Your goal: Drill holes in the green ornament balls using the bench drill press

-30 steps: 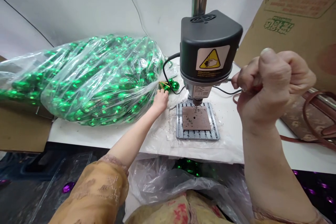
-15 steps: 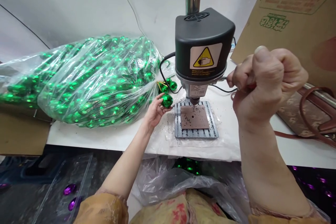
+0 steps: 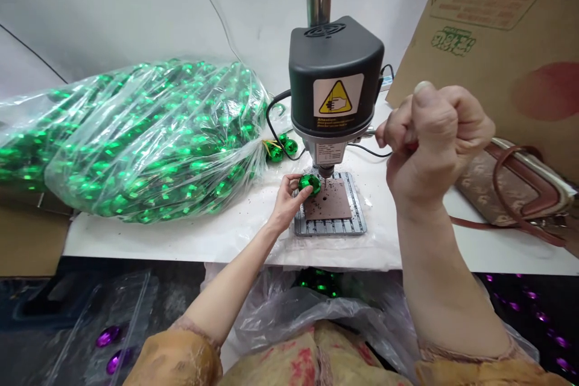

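Between the thumb and fingers of my left hand (image 3: pixel 289 200) is a shiny green faceted ball (image 3: pixel 310 183), held over the left side of the drill press base. My right hand (image 3: pixel 436 139) is closed around the feed handle (image 3: pixel 370 132) on the right of the black drill press (image 3: pixel 335 81). Most of that handle is hidden in the fist. Below the chuck (image 3: pixel 325 171), a brown square board (image 3: pixel 332 202) with a small hole and dark specks lies on the slotted metal base (image 3: pixel 329 228).
A large clear bag of green balls (image 3: pixel 163 145) lies on the left of the white table (image 3: pixel 149 238), with loose green balls (image 3: pixel 284 148) by its tied neck. Right are a cardboard box (image 3: pixel 493 30) and a patterned handbag (image 3: pixel 493 184). Plastic sheeting (image 3: pixel 289 313) hangs below.
My left hand has carried the green ball rightward, from beside the bag's neck to over the drill press base. My right hand keeps its grip on the handle. The view has shifted slightly.
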Demonstrator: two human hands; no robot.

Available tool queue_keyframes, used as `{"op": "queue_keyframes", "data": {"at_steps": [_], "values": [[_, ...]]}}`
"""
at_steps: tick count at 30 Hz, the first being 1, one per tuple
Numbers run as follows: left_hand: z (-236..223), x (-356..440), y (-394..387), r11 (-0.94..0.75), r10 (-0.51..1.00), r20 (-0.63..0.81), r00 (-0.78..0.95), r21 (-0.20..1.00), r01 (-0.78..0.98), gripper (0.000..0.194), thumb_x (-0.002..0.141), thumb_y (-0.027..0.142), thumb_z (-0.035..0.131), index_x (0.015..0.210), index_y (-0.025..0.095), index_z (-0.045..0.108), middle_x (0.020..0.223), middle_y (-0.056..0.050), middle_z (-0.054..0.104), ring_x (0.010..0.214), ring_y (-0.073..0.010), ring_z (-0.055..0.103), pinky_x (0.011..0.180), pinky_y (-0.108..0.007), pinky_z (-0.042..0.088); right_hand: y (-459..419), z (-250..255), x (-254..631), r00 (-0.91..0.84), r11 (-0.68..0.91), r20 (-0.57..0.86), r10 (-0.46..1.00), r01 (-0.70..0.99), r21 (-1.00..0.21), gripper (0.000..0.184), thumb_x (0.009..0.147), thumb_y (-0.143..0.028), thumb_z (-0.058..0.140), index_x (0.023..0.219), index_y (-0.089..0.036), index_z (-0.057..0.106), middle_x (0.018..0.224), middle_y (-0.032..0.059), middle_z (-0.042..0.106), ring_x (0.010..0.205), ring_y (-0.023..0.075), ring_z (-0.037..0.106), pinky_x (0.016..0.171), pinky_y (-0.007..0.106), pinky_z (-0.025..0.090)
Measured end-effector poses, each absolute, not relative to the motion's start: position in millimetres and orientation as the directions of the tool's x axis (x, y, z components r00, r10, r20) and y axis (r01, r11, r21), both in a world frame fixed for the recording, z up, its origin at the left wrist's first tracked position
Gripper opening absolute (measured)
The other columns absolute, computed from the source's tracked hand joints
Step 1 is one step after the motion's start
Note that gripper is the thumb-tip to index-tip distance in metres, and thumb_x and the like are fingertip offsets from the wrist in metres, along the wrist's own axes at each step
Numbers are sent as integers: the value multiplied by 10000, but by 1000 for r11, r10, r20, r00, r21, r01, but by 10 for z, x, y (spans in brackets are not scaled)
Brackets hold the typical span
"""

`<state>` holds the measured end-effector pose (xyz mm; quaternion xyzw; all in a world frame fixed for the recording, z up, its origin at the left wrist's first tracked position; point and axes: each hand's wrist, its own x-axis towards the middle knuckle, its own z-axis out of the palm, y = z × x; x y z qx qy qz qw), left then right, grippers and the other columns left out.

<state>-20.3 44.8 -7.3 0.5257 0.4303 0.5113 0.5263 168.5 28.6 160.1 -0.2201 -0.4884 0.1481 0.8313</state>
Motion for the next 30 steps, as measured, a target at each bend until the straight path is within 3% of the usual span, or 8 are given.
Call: {"op": "queue_keyframes", "data": {"at_steps": [8, 13, 18, 22, 25, 30], "values": [[-180, -69, 466, -115, 976, 115, 183, 993, -14, 582, 773, 568, 799, 1124, 220, 493, 1055, -58, 692, 1023, -199, 668, 905, -343, 527, 273, 1598, 1674, 481, 861, 745, 462, -43, -506, 409, 856, -282, 672, 532, -213, 431, 419, -72, 375, 390, 75, 346, 444, 301, 306], [-222, -39, 481, -162, 962, 158, 224, 987, -1, 594, 780, 540, 806, 1180, 214, 510, 1170, -94, 678, 1116, -232, 657, 992, -393, 507, 272, 1600, 1664, 485, 871, 751, 448, -49, -488, 416, 857, -245, 658, 516, -213, 422, 418, -67, 374, 392, 77, 337, 446, 309, 290], [-234, -69, 473, -286, 942, 225, 250, 928, 239, 554, 744, 480, 850, 1204, 254, 640, 1315, -100, 644, 1442, -359, 434, 1215, -550, 278, 281, 1587, 1668, 483, 872, 755, 444, -40, -488, 425, 859, -270, 665, 518, -210, 417, 417, -69, 355, 387, 73, 335, 438, 300, 280], [-210, -55, 423, -339, 933, 266, 241, 876, 344, 549, 731, 433, 865, 1207, 254, 656, 1321, -112, 639, 1501, -385, 340, 1237, -599, 188, 271, 1571, 1667, 477, 872, 764, 435, -12, -489, 439, 878, -293, 657, 526, -205, 410, 430, -63, 349, 400, 69, 339, 447, 292, 294], [-175, -31, 385, -357, 926, 273, 260, 858, 368, 555, 736, 407, 861, 1217, 245, 635, 1305, -111, 645, 1470, -378, 397, 1226, -588, 230, 253, 1563, 1662, 474, 871, 771, 425, 19, -491, 451, 890, -307, 647, 528, -202, 397, 438, -65, 346, 410, 58, 341, 460, 278, 313], [-123, -11, 355, -348, 926, 251, 282, 856, 382, 518, 764, 379, 833, 1213, 245, 612, 1196, -61, 686, 1223, -297, 622, 1162, -508, 367, 240, 1554, 1667, 462, 861, 770, 441, 22, -507, 449, 899, -319, 634, 532, -201, 403, 451, -72, 367, 420, 49, 361, 464, 264, 325]]}}
